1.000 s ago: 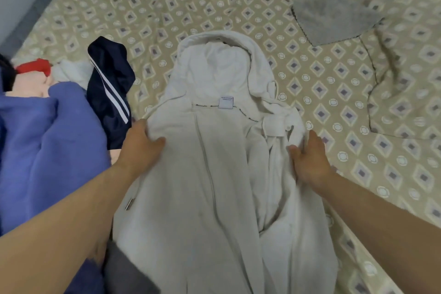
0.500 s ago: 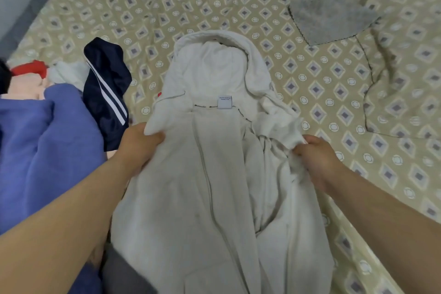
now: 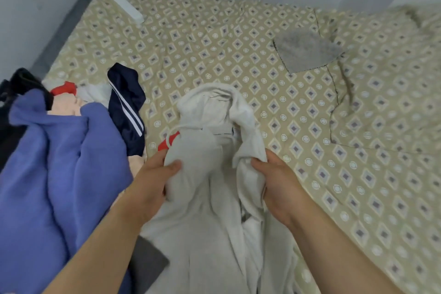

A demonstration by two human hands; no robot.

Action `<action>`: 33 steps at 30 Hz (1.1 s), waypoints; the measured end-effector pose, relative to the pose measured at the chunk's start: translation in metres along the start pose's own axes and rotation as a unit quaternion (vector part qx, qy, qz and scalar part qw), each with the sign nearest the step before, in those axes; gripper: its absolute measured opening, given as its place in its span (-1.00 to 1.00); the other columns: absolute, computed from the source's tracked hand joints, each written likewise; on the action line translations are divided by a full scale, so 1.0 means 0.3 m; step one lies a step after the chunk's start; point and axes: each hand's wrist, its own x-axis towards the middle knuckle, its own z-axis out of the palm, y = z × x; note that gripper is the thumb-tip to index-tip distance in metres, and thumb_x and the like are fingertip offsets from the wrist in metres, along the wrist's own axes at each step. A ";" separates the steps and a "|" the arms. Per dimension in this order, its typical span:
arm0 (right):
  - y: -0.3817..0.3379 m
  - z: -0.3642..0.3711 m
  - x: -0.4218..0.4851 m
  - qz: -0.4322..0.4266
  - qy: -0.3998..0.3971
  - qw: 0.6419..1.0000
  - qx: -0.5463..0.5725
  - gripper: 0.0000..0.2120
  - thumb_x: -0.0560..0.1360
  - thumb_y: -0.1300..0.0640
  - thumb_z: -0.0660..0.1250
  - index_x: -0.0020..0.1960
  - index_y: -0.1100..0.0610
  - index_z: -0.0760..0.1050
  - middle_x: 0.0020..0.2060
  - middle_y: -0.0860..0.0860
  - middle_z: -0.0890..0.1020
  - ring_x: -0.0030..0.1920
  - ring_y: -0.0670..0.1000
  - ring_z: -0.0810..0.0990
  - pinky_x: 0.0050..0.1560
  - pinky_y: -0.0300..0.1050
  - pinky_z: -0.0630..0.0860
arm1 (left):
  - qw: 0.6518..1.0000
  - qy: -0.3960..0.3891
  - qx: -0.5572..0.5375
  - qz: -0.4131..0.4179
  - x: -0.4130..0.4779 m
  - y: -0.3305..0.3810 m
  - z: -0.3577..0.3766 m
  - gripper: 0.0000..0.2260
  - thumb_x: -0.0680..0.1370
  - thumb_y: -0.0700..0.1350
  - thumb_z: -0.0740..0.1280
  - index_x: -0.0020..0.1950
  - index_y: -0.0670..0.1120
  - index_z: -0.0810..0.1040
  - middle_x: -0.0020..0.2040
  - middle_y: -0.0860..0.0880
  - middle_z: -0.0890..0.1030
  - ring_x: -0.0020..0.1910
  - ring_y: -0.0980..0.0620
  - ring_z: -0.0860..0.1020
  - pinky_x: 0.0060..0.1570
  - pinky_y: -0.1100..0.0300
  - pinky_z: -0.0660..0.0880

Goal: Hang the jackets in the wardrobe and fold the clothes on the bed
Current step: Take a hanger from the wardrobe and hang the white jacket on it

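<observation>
Left hand (image 3: 156,180) and right hand (image 3: 278,182), forearms reaching in from six o'clock, each clutch a shoulder of the white hooded jacket (image 3: 210,198), bunched at centre of the bed (image 3: 238,50).

Bare forearms extended, left hand (image 3: 152,178), right hand (image 3: 279,182) each gripping white hoodie (image 3: 205,200)
</observation>
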 end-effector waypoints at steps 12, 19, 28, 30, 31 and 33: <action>-0.245 0.174 -0.704 -0.042 -0.088 0.976 -0.194 -0.81 0.38 -0.03 0.50 -0.03 -0.03 0.65 -0.11 -0.03 0.74 -0.10 0.00 0.72 -0.12 -0.11 0.66 | 0.997 -0.067 0.023 0.012 -0.771 0.235 0.084 -0.76 0.58 -0.24 0.30 0.21 -0.01 0.55 0.12 -0.14 0.66 0.07 -0.18 0.65 0.01 -0.12 0.61; -0.402 0.220 -1.079 -0.133 -0.135 0.962 -0.197 -0.87 0.45 0.07 0.40 -0.03 -0.06 0.68 -0.10 -0.02 0.74 -0.08 -0.02 0.71 -0.15 -0.24 0.58 | 0.985 0.050 0.104 0.128 -1.225 0.374 0.138 -0.77 0.54 -0.20 0.36 -0.08 0.18 0.57 -0.07 -0.02 0.68 -0.12 -0.04 0.67 -0.06 -0.10 0.61; -0.526 0.273 -1.484 -0.218 -0.336 0.913 -0.073 -0.73 0.49 0.10 0.34 0.18 -0.04 0.62 0.14 0.12 0.68 0.19 0.15 0.63 0.26 0.12 0.52 | 0.962 0.085 0.089 0.243 -1.667 0.371 0.225 -0.50 0.38 0.05 0.53 0.28 0.25 0.50 0.18 0.19 0.63 0.09 0.33 0.59 -0.08 0.46 0.50; -0.545 0.258 -1.563 -0.235 -0.383 0.892 -0.050 -0.70 0.47 0.08 0.37 0.20 0.00 0.61 0.15 0.14 0.67 0.19 0.16 0.63 0.21 0.05 0.55 | 0.943 0.102 0.168 0.268 -1.779 0.346 0.270 -0.49 0.28 0.35 0.46 0.21 0.32 0.56 0.24 0.17 0.61 0.23 0.23 0.55 0.14 0.31 0.50; -0.561 0.252 -1.604 -0.240 -0.406 0.881 -0.040 -0.70 0.47 0.08 0.38 0.20 0.01 0.60 0.15 0.15 0.67 0.18 0.15 0.64 0.16 0.01 0.57 | 0.925 0.148 0.202 0.288 -1.809 0.332 0.274 -0.38 0.22 0.47 0.40 0.24 0.31 0.54 0.28 0.11 0.58 0.29 0.14 0.52 0.24 0.13 0.48; -0.588 0.240 -1.674 -0.247 -0.442 0.862 -0.030 -0.73 0.46 0.08 0.39 0.16 0.02 0.62 0.12 0.15 0.68 0.13 0.12 0.66 0.09 -0.05 0.58 | 0.891 0.242 0.236 0.302 -1.866 0.315 0.291 -0.27 0.18 0.55 0.33 0.32 0.39 0.39 0.38 0.10 0.45 0.38 0.07 0.42 0.33 -0.08 0.39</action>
